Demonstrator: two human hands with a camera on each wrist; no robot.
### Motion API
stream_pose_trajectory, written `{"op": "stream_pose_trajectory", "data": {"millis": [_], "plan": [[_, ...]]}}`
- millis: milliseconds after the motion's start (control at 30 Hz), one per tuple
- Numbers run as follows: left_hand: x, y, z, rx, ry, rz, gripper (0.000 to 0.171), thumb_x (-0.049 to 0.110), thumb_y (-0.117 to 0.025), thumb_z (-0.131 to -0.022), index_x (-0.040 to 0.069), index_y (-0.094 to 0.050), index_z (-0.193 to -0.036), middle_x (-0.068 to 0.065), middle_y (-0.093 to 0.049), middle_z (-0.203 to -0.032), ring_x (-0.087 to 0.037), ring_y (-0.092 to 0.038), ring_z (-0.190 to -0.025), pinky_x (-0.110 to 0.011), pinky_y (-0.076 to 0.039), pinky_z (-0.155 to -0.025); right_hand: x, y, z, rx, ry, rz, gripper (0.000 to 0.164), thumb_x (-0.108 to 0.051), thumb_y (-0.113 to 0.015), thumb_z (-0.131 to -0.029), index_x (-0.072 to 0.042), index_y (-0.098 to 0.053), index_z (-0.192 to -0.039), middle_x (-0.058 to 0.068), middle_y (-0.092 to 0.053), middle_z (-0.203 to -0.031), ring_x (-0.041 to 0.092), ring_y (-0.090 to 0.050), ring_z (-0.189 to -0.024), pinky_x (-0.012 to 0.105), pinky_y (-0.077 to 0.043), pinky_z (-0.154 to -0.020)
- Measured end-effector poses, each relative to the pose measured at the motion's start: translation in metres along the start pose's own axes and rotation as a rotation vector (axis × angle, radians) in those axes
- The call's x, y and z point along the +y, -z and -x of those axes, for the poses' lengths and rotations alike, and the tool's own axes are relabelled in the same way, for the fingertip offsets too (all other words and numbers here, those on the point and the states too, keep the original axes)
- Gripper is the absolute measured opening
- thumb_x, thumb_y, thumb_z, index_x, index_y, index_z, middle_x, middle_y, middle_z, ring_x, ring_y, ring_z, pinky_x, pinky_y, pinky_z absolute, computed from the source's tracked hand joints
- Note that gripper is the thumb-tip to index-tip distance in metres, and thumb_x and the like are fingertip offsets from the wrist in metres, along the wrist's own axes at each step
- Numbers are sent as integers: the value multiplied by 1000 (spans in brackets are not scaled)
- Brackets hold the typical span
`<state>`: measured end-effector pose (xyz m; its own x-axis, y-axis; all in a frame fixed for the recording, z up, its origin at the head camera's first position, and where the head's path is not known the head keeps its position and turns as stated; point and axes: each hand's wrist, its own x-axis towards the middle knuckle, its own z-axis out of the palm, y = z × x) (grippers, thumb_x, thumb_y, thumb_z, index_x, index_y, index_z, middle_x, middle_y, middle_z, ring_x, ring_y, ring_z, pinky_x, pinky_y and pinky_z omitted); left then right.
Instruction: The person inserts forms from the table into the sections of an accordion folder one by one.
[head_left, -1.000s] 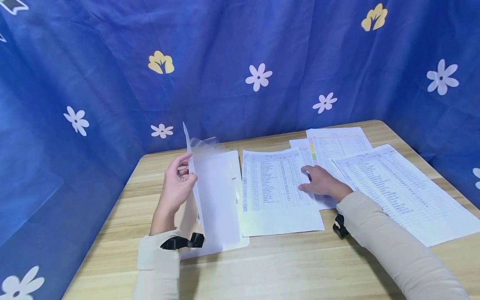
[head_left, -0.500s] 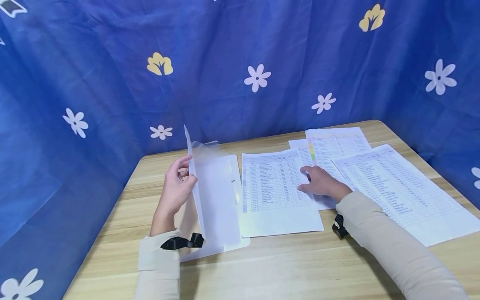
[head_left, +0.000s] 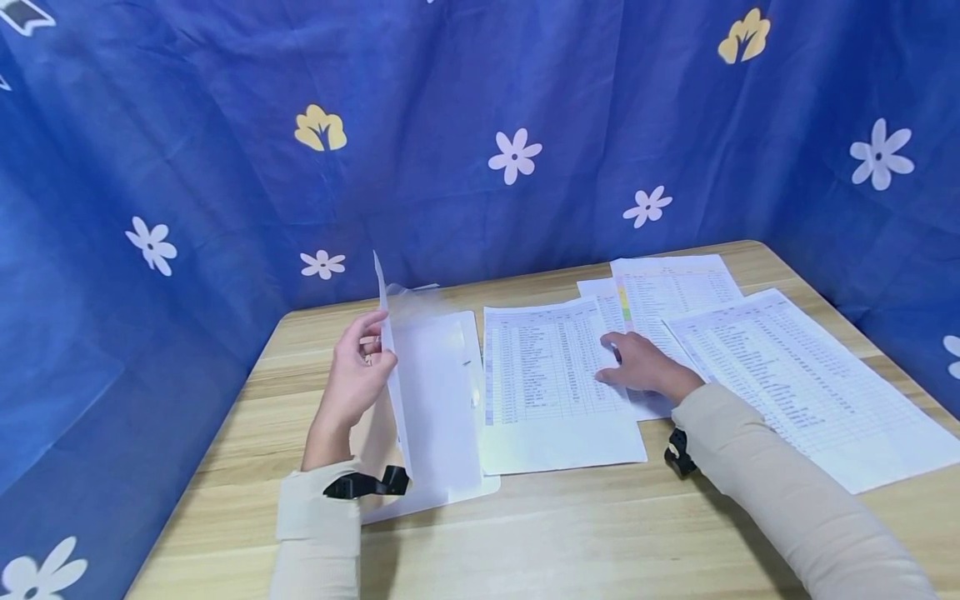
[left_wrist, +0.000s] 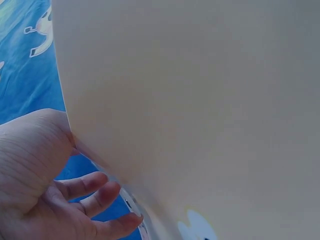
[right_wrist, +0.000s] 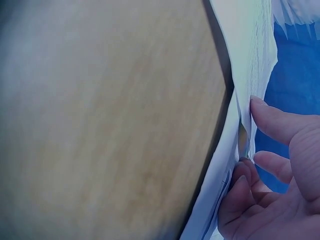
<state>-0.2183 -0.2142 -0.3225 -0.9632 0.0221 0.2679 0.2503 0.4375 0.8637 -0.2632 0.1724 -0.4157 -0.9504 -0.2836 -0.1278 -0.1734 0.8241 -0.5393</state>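
Note:
On the left, a white folder [head_left: 442, 417] lies spread on the wooden table. My left hand [head_left: 356, 367] holds its raised cover [head_left: 397, 383] nearly upright by the outer edge, thumb on the inner side. In the left wrist view the cover [left_wrist: 190, 100] fills most of the frame, with the hand [left_wrist: 45, 175] at its edge. Beside the folder lies a printed table sheet [head_left: 555, 442]. My right hand [head_left: 648, 367] pinches that sheet's right edge; in the right wrist view the thumb presses on the printed side and the other fingers curl at the edge.
More printed sheets lie to the right: a colour-marked sheet [head_left: 682, 283] at the back and a large sheet [head_left: 810, 392] nearer the right edge. A clear plastic flap [head_left: 416, 302] sticks up behind the folder. A blue flowered curtain [head_left: 450, 167] surrounds the table [head_left: 525, 542].
The raised cover and my left hand have shifted very slightly to the right. My right hand stays in place on the sheet's edge.

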Motion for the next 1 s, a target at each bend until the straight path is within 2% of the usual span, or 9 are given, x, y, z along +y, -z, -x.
{"op": "stream_pose_trajectory", "data": {"millis": [133,300,500,1000], "plan": [[-10,2,-4,6,-2,-5,60,-9,-46,-81,8,-42,-139,-20,-45,-121,-25,-49,-99,-15,-45,-67,-2,0,1,-1,-7,-6,68,-31,-67,-85,1,-39,-139,19,-57,-114,26,-52,-97,43,-45,-87],[-10,6,-4,15,-14,1,60,-8,-46,-82,10,-42,-139,-20,-45,-122,-24,-52,-100,-15,-46,-69,-3,1,3,-12,-25,-13,69,-31,-66,-86,1,-38,-140,20,-55,-117,26,-51,-98,44,-45,-89],[-9,10,-2,23,-22,9,58,-8,-45,-82,7,-42,-138,-19,-46,-121,-11,-55,-95,-16,-48,-72,-3,1,3,-15,-19,-16,69,-30,-66,-86,1,-37,-140,21,-55,-119,27,-52,-100,46,-44,-90],[-14,11,1,41,-53,54,54,-8,-43,-85,5,-43,-137,-19,-45,-119,-9,-57,-96,-17,-50,-73,-1,-1,1,-9,-17,-13,69,-31,-67,-86,2,-38,-140,20,-55,-118,27,-52,-99,45,-45,-89]]}}
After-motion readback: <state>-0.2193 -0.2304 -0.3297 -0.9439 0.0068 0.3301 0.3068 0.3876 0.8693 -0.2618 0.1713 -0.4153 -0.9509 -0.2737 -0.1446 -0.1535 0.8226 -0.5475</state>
